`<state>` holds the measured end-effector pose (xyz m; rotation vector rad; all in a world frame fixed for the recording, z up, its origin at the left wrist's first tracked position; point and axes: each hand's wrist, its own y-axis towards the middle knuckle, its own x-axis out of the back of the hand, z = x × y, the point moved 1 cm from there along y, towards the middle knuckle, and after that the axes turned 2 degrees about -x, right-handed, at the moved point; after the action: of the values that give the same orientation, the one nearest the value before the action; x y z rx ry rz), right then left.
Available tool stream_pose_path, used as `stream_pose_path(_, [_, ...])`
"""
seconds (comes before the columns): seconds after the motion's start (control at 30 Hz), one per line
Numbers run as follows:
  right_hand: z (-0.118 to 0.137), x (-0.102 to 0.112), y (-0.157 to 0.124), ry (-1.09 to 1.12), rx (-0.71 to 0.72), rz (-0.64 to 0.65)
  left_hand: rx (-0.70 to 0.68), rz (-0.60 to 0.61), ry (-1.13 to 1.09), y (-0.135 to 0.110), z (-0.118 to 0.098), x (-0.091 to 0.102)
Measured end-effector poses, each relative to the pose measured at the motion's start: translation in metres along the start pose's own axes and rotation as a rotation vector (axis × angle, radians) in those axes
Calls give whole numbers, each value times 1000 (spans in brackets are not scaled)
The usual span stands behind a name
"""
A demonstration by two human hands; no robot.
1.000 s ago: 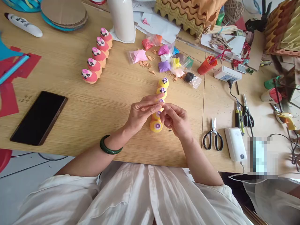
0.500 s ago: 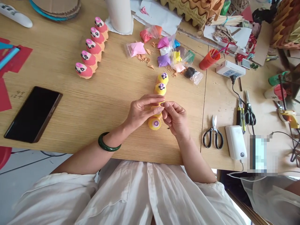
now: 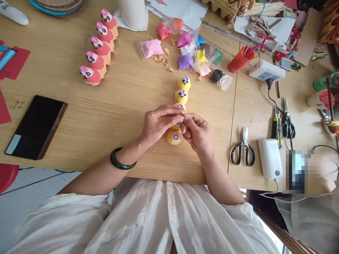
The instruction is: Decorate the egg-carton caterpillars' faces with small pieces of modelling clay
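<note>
A row of yellow, rounded egg-carton cups [image 3: 174, 138] runs away from me on the table. The nearest cup has a white patch and purple ring; the far ones also carry black marks. Above the middle of the row, my left hand [image 3: 156, 123] brings thumb and forefinger together at my right fingertips, its grip partly hidden. My right hand [image 3: 197, 130] is closed in a pinch, with a tiny dark piece [image 3: 182, 113] at its fingertips, too small to name surely. Both hands cover part of the middle cups.
Red cups with faces [image 3: 97, 46] stand in a row at left, beyond a phone [image 3: 35, 127]. Bags of coloured clay [image 3: 185, 61] lie at the back. To the right are scissors [image 3: 243, 148], a white power bank [image 3: 270, 158], a power strip [image 3: 267, 70] and a red cup of sticks [image 3: 240, 60].
The view has shifted slightly, so the things on the table sit a little differently. Both hands stay together over the yellow row, with only small finger movement.
</note>
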<state>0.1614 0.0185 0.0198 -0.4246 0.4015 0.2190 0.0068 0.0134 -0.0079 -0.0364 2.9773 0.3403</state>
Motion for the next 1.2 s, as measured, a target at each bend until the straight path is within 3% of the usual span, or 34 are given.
stream_pose_path(0.13, [-1,1,0,16,14,-2,-19,42,66,-2,1,-1])
stream_pose_path(0.33, [-1,1,0,17,-3,18,-127,-11,103,-2,0,-1])
stream_pose_path(0.6, [-3,1,0,63,-10,41,-97,-69,21,-3,1,0])
stream_pose_path(0.83, [-3,0,-3,15,-34,41,-182,-16,74,-2,-1,1])
stream_pose_path(1.07, [-5,0,-3,81,-96,117,-169,-9,46,-1,-1,1])
stream_pose_path(1.2, [-5,1,-2,100,-91,98,-172,31,81,-2,-2,0])
